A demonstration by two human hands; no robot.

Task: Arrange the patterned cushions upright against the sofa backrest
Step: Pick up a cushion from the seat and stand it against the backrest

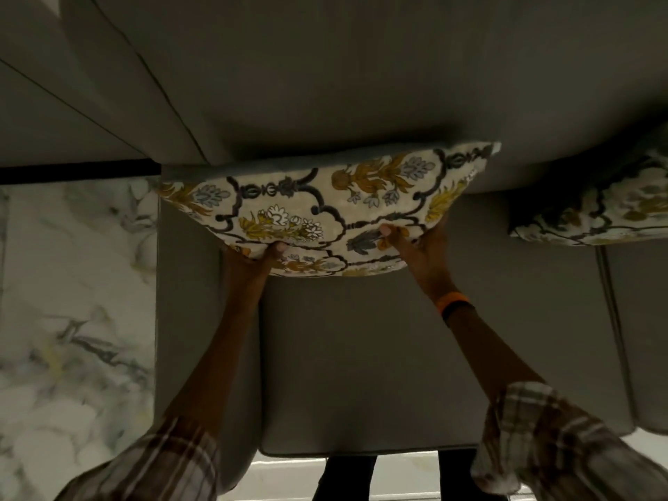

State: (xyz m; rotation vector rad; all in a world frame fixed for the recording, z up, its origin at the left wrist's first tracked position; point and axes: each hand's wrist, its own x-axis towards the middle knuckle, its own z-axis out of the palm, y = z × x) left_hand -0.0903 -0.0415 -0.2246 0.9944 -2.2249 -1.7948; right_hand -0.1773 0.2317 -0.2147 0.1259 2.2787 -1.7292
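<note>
Plaid sleeves fill the near edge, 2 bare forearms reaching from them over the grey sofa seat. The left hand and right hand both have fingers clamped on the lower edge of a patterned cushion, which leans against the sofa backrest. An orange wristband circles the right wrist. A second patterned cushion stands right of the held cushion, apart from it, against the backrest.
</note>
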